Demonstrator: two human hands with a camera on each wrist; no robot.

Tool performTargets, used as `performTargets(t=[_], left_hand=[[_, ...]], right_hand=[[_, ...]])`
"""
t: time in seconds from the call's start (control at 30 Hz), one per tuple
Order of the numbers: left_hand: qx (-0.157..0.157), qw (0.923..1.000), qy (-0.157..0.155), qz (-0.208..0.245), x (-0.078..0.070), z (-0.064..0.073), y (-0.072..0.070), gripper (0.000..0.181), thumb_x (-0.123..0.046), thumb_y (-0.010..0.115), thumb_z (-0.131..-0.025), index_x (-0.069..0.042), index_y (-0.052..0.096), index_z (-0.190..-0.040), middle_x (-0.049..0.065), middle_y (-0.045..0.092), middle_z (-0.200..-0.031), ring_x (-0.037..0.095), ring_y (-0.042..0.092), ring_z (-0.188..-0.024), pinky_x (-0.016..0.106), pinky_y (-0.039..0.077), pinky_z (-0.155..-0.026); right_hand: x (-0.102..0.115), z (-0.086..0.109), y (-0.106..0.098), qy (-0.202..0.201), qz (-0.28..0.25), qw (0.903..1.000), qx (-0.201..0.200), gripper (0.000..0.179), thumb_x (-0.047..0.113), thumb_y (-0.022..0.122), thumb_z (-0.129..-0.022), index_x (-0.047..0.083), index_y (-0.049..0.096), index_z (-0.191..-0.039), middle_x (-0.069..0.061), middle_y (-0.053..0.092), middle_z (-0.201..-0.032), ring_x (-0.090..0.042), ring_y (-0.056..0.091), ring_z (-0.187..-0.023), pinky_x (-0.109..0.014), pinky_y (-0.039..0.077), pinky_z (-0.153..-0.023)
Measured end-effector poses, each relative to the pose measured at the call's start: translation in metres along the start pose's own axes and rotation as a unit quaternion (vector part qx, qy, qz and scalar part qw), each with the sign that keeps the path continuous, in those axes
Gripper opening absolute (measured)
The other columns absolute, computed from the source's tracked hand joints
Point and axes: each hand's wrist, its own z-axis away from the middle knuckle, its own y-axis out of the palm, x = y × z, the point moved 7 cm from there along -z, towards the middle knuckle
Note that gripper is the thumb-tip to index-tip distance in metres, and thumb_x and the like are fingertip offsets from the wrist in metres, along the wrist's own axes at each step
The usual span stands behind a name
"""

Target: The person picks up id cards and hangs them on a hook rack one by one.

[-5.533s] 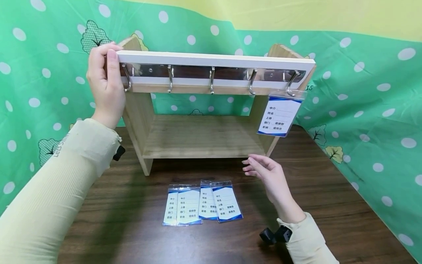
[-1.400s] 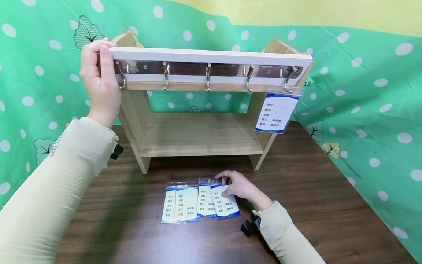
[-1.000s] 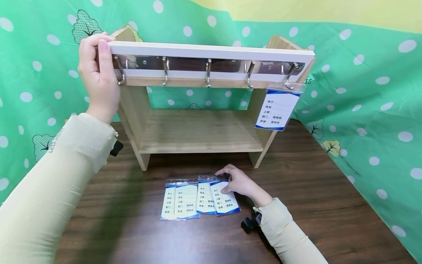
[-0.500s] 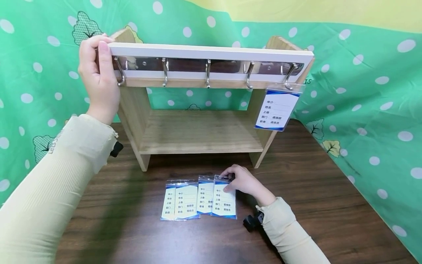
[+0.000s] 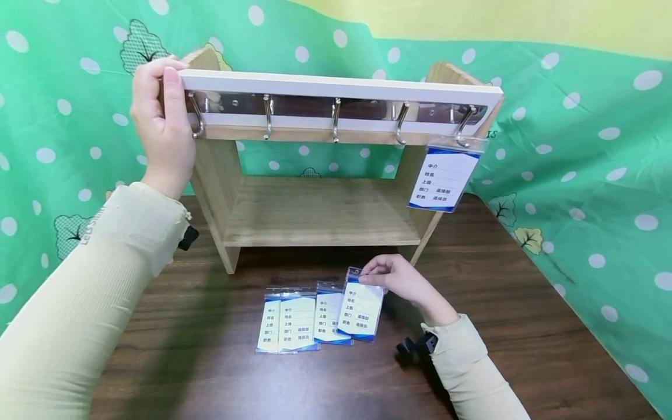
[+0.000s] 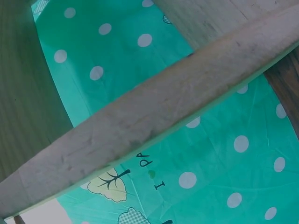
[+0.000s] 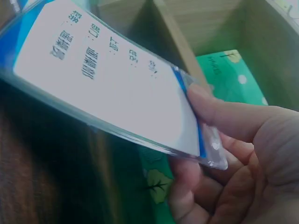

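Note:
My right hand point(image 5: 406, 281) pinches the top edge of an ID badge point(image 5: 359, 309) in a clear sleeve, thumb in front. The right wrist view shows this badge point(image 7: 107, 79) tilted and lifted off the table. My left hand point(image 5: 167, 125) grips the left end of the white hook rail point(image 5: 336, 84), thumb on its front. From the rail's rightmost hook point(image 5: 464, 127) hangs another badge point(image 5: 445, 179). Several more badges point(image 5: 298, 321) lie overlapping on the table, left of the held one. The left hand is out of sight in the left wrist view, where a wooden board point(image 6: 154, 107) crosses.
The rail tops a wooden shelf unit point(image 5: 320, 213) on a dark brown table point(image 5: 210, 361). Four-sided openings show green dotted cloth point(image 5: 577, 146) behind. Bare hooks point(image 5: 336, 122) line the rail left of the hung badge.
My right hand came down to the rightmost badge on the table, pinched it, straightened it and raised its top edge. The left hand keeps its grip on the rail.

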Motion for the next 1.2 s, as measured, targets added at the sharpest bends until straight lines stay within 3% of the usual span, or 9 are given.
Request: performTargets(t=[0.13, 0.23, 0.4, 0.6, 0.8, 0.97, 1.2], left_hand=[[0.000, 1.0000, 0.003, -0.001, -0.001, 0.000, 0.001, 0.022, -0.009, 0.044, -0.101, -0.012, 0.066, -0.103, -0.019, 0.057, -0.100, 0.010, 0.054, -0.116, 0.023, 0.038, -0.105], [0.001, 1.0000, 0.002, -0.004, -0.001, 0.000, 0.001, 0.023, -0.009, 0.044, -0.102, -0.012, 0.066, -0.103, -0.020, 0.056, -0.100, 0.010, 0.054, -0.117, 0.023, 0.038, -0.106], [0.002, 1.0000, 0.005, -0.007, -0.003, 0.002, 0.002, 0.023, -0.008, 0.044, -0.101, -0.010, 0.066, -0.103, -0.021, 0.054, -0.099, 0.011, 0.054, -0.118, 0.023, 0.037, -0.107], [-0.005, 1.0000, -0.003, -0.007, -0.008, 0.004, 0.001, 0.022, -0.009, 0.044, -0.101, -0.009, 0.066, -0.101, -0.022, 0.054, -0.098, 0.012, 0.054, -0.119, 0.022, 0.036, -0.108], [-0.003, 0.9999, -0.004, -0.009, -0.013, 0.003, 0.002, 0.022, -0.009, 0.045, -0.101, -0.009, 0.067, -0.102, -0.022, 0.054, -0.099, 0.014, 0.054, -0.120, 0.022, 0.036, -0.108], [-0.002, 0.9999, -0.008, -0.015, -0.014, 0.003, 0.000, 0.022, -0.009, 0.045, -0.101, -0.007, 0.067, -0.102, -0.022, 0.054, -0.099, 0.012, 0.054, -0.120, 0.022, 0.036, -0.108], [0.000, 0.9998, -0.011, -0.013, -0.015, 0.003, 0.000, 0.021, -0.009, 0.047, -0.101, -0.006, 0.067, -0.103, -0.021, 0.054, -0.098, 0.012, 0.054, -0.120, 0.022, 0.036, -0.108]], right_hand=[[0.005, 0.004, -0.009, 0.015, -0.020, 0.9992, -0.031, 0.019, 0.016, 0.074, -0.088, -0.002, 0.068, -0.092, -0.005, 0.073, -0.077, -0.017, 0.054, -0.056, -0.023, 0.036, -0.045], [0.009, 0.007, -0.013, 0.009, -0.057, 0.9973, -0.044, 0.021, 0.014, 0.074, -0.088, -0.005, 0.069, -0.094, 0.000, 0.073, -0.078, -0.014, 0.053, -0.053, -0.023, 0.040, -0.043], [0.019, 0.012, -0.019, -0.036, -0.149, 0.9857, -0.070, 0.019, 0.004, 0.068, -0.091, -0.012, 0.068, -0.102, 0.006, 0.071, -0.086, -0.010, 0.066, -0.069, -0.029, 0.059, -0.060], [0.033, 0.021, -0.030, -0.064, -0.221, 0.9661, -0.117, 0.013, -0.001, 0.063, -0.093, -0.005, 0.070, -0.103, 0.008, 0.073, -0.091, -0.009, 0.071, -0.080, -0.032, 0.061, -0.072], [0.055, 0.029, -0.040, -0.077, -0.192, 0.9693, -0.133, 0.031, 0.002, 0.057, -0.098, -0.021, 0.057, -0.118, 0.010, 0.070, -0.095, -0.007, 0.072, -0.081, -0.028, 0.060, -0.076], [0.081, 0.032, -0.048, -0.087, -0.140, 0.9777, -0.130, 0.031, 0.007, 0.057, -0.099, -0.018, 0.058, -0.119, 0.008, 0.072, -0.097, -0.009, 0.073, -0.078, -0.028, 0.060, -0.076], [0.112, 0.033, -0.060, -0.106, -0.104, 0.9801, -0.132, 0.027, 0.011, 0.063, -0.097, -0.011, 0.063, -0.111, 0.009, 0.073, -0.092, -0.012, 0.074, -0.079, -0.034, 0.061, -0.073]])
